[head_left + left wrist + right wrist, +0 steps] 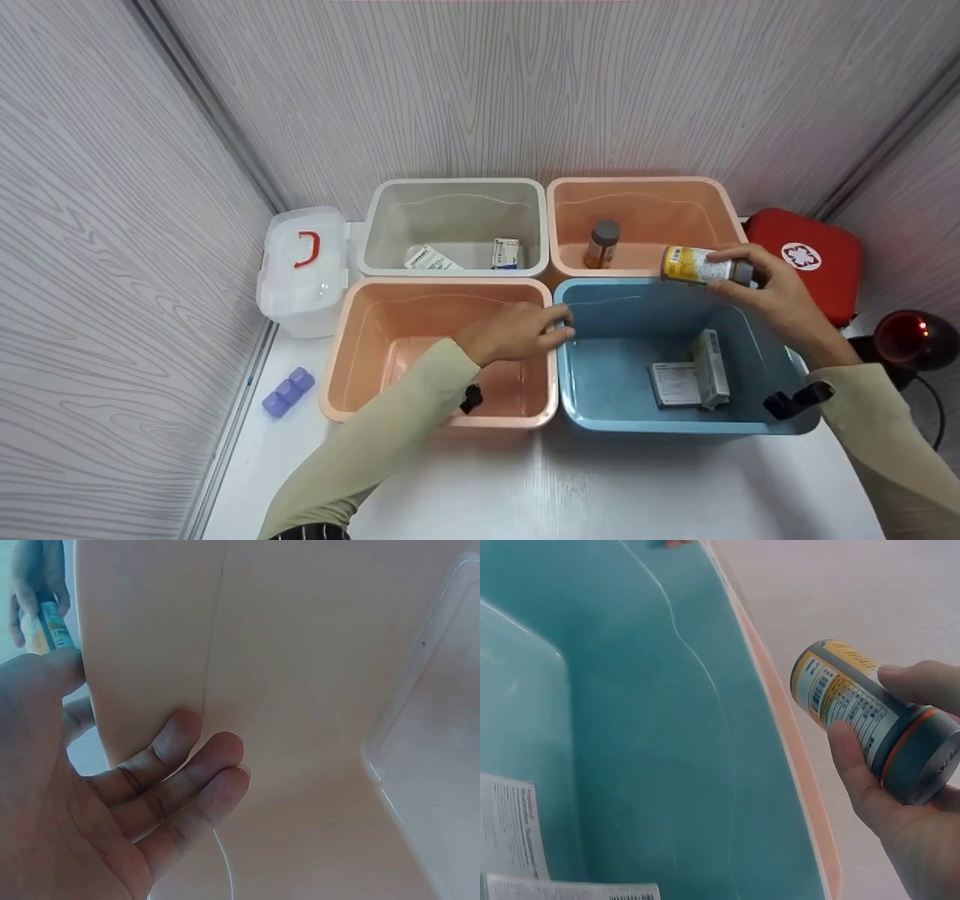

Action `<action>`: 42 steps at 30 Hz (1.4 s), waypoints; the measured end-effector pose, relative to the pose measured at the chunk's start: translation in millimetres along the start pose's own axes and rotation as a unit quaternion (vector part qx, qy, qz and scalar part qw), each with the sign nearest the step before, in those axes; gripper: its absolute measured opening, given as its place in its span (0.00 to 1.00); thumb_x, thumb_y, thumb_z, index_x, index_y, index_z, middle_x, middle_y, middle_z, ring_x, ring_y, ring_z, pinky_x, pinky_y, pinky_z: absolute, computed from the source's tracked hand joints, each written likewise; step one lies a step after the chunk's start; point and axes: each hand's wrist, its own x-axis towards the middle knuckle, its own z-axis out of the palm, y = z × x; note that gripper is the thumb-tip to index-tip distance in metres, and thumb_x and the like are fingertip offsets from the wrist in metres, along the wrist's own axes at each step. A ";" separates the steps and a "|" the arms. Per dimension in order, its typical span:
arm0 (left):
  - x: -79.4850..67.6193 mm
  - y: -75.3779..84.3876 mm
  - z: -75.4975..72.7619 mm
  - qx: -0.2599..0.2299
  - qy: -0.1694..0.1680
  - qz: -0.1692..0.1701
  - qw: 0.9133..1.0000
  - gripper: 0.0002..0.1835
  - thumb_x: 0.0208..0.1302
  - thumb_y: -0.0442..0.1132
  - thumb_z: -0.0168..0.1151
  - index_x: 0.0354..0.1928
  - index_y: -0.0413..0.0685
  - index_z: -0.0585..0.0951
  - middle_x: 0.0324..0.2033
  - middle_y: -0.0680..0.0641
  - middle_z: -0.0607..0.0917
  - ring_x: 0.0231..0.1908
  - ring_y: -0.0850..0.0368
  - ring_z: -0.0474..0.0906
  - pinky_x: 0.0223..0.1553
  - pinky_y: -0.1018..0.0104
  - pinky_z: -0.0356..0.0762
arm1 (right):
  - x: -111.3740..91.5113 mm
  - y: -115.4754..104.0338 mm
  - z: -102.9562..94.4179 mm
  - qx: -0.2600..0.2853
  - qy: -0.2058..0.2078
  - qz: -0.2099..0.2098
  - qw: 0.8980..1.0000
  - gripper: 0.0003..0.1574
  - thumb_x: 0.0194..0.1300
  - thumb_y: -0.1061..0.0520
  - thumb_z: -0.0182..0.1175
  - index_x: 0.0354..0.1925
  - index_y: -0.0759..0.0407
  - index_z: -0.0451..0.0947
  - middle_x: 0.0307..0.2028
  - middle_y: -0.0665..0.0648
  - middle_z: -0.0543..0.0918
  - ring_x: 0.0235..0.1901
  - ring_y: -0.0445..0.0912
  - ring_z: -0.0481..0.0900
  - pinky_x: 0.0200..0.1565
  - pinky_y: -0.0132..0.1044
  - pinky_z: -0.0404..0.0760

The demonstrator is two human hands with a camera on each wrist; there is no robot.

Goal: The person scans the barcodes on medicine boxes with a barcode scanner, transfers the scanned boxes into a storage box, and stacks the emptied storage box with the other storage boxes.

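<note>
My right hand [772, 289] holds a dark pill bottle [847, 690] with a yellow-and-white label, tilted nearly sideways, its cap toward the palm. The bottle is above the meeting rims of the blue bin [675, 426] and the back right peach bin [637, 185]. Thumb and fingers grip it around the cap end. At the rims between the front peach bin [442, 421] and the blue bin, my left hand [517, 330] rests with thumb and forefinger over the edge. In the left wrist view its other fingers [217, 795] hang loosely inside the peach bin, holding nothing.
A brown bottle [602, 244] stands in the back right bin. Medicine boxes [712, 367] lie in the blue bin, others [505, 253] in the grey bin [457, 184]. Around them are a clear case [300, 270], a purple pill organizer [289, 391], a red first-aid case [825, 277] and a scanner [915, 341].
</note>
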 end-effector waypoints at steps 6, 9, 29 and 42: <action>-0.2 0.3 -0.9 0.003 0.003 0.005 1.000 0.17 0.88 0.55 0.49 0.64 0.57 0.79 0.51 0.53 0.89 0.45 0.60 0.84 0.53 0.59 0.84 | -11.0 7.3 -18.0 0.023 0.032 -0.014 0.999 0.23 0.82 0.59 0.61 0.69 0.63 0.73 0.70 0.45 0.70 0.65 0.47 0.65 0.53 0.24 0.82; -0.2 0.2 -2.0 -0.002 0.001 0.003 1.000 0.17 0.87 0.55 0.50 0.64 0.57 0.79 0.51 0.53 0.89 0.44 0.60 0.84 0.50 0.60 0.84 | -17.6 13.3 -28.3 0.070 0.054 -0.016 0.996 0.22 0.83 0.60 0.60 0.68 0.67 0.74 0.73 0.48 0.68 0.66 0.47 0.65 0.55 0.23 0.83; 0.1 -0.2 -1.3 0.000 -0.003 0.005 1.000 0.18 0.88 0.55 0.50 0.64 0.55 0.78 0.51 0.53 0.89 0.42 0.61 0.84 0.47 0.62 0.84 | -74.0 83.6 -64.3 0.286 0.277 0.153 0.904 0.44 0.70 0.61 0.74 0.79 0.44 0.70 0.75 0.45 0.59 0.71 0.46 0.60 0.48 0.24 0.86; 1.3 -1.1 -0.9 -0.006 -0.006 0.001 1.000 0.18 0.87 0.56 0.50 0.65 0.57 0.78 0.49 0.53 0.88 0.42 0.60 0.83 0.45 0.64 0.83 | -101.2 141.5 -59.3 0.489 0.377 0.190 0.763 0.49 0.68 0.76 0.68 0.76 0.41 0.70 0.67 0.37 0.61 0.71 0.44 0.61 0.50 0.32 0.89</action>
